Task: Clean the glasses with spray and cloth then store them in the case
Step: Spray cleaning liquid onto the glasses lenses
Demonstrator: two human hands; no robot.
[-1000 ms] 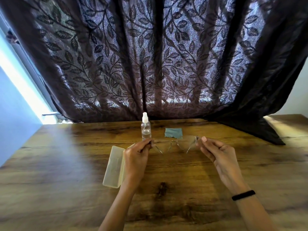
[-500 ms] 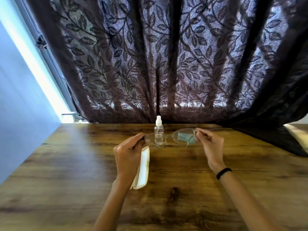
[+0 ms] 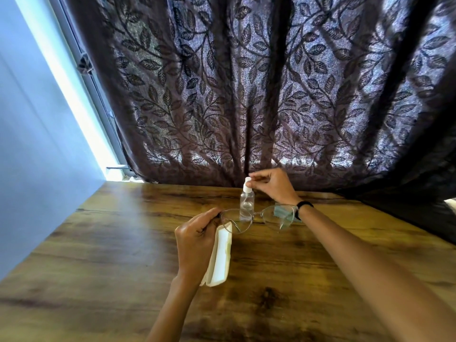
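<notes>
My left hand [image 3: 197,240] pinches the left end of the clear-framed glasses [image 3: 256,218] and holds them up over the table. A small clear spray bottle [image 3: 246,203] with a white cap stands behind the glasses near the curtain. My right hand [image 3: 271,185] has its fingertips closed on the bottle's white cap. The blue cloth [image 3: 283,213] lies flat on the table, seen through the right lens and partly hidden by my right wrist. The white glasses case [image 3: 220,257] lies under my left hand, which partly covers it.
The wooden table [image 3: 98,255] runs wide to left and right. A dark leaf-patterned curtain [image 3: 246,95] hangs along its far edge and drapes onto the table at the right. A pale blue wall [image 3: 29,169] borders the left side.
My right hand has let go of the glasses' right end and reached back to the bottle cap. My left hand alone holds the glasses now. The camera has tilted up.
</notes>
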